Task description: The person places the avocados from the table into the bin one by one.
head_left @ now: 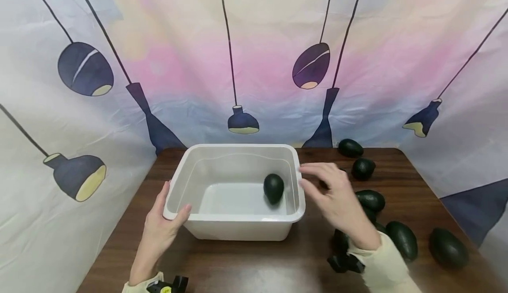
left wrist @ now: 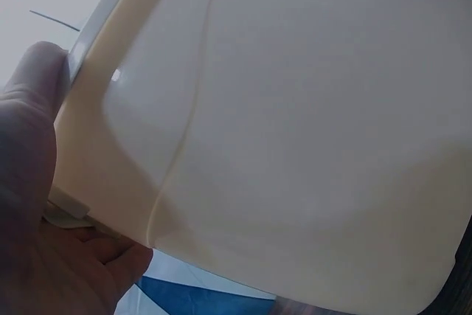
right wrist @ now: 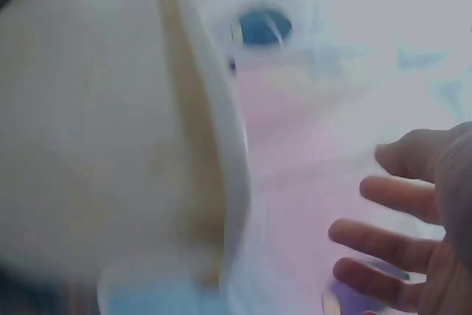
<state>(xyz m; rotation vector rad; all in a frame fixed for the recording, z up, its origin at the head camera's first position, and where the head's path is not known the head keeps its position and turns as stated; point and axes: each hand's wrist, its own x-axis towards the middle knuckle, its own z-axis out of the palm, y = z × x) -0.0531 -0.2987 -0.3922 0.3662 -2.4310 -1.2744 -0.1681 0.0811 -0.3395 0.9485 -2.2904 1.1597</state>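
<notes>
A white plastic basin stands on the wooden table with one dark green avocado inside, toward its right end. My left hand grips the basin's front left corner, thumb over the rim and fingers at the outer side. In the left wrist view, thumb and fingers of the left hand lie on either side of the basin wall. Beside the right rim is my right hand, fingers extended and nothing held. The right wrist view shows the right hand apart from the basin.
Several loose avocados lie on the table's right side, some partly hidden behind the right arm. One avocado rests near the back edge. A printed cloth hangs behind the table.
</notes>
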